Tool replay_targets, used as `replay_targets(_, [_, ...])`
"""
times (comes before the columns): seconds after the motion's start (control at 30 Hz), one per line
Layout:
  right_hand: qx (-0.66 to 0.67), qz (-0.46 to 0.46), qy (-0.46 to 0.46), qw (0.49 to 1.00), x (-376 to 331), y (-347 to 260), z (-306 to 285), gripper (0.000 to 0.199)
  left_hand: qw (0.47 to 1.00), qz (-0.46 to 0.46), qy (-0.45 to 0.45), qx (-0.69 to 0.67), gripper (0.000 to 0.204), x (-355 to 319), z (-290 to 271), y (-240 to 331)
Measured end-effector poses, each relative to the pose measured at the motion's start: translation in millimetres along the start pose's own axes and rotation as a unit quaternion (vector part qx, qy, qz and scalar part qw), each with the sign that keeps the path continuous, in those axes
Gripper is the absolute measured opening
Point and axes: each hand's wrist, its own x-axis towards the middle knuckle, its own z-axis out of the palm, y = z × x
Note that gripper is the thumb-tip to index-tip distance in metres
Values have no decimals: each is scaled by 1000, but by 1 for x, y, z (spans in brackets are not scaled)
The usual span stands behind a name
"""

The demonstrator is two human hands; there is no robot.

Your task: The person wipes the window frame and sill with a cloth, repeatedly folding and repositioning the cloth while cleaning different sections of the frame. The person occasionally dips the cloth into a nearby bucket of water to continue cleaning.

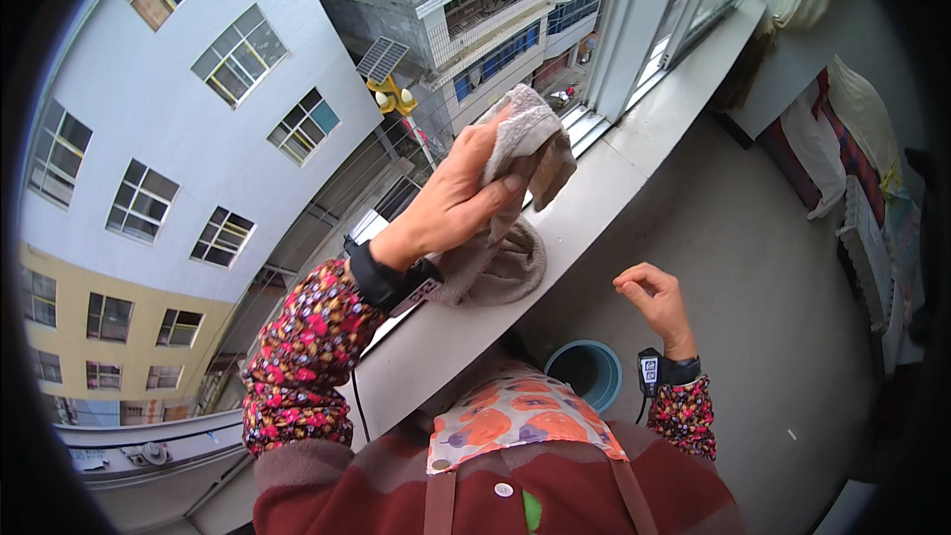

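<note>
A grey-beige cloth (pixel 530 129) is bunched in my left hand (pixel 448 200), its fingers and thumb closed around it above the window sill (pixel 584 188). More grey-beige cloth (pixel 510 267) lies in a folded loop on the sill, beneath that hand; whether it is one piece with the upper part, I cannot tell. My right hand (pixel 657 307) hangs over the floor, away from the sill. Its fingers are curled in toward the thumb, and nothing shows in them.
A blue bucket (pixel 584 374) stands on the floor below the sill, near my body. The window frame (pixel 644 30) rises at the sill's far end. Beyond the opening are a drop to the street and several buildings. Bedding (pixel 822 149) lies at the right.
</note>
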Motion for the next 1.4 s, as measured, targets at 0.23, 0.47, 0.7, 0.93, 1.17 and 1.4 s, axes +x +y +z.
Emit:
replay_targets(0.23, [-255, -205, 110, 939, 4, -21, 79, 35, 992, -75, -83, 53, 85, 71, 79, -101])
replay_targets(0.47, [-271, -261, 92, 922, 67, -25, 109, 34, 987, -112, -13, 118, 58, 129, 52, -133])
replay_targets(0.7, [-238, -232, 71, 940, 74, -19, 105, 29, 968, -14, -100, 229, 42, 152, 66, -137])
replay_targets(0.93, [-228, -226, 92, 942, 79, -12, 105, 25, 941, -8, -138, 309, 46, 151, 65, -137])
replay_targets(1.17, [-231, -258, 157, 925, 69, -16, 110, 23, 939, 3, -178, 296, 45, 108, 45, -112])
replay_targets(1.4, [-263, -182, 279, 906, -13, 6, 80, 15, 899, -121, -245, 342, 79, -2, -6, -59])
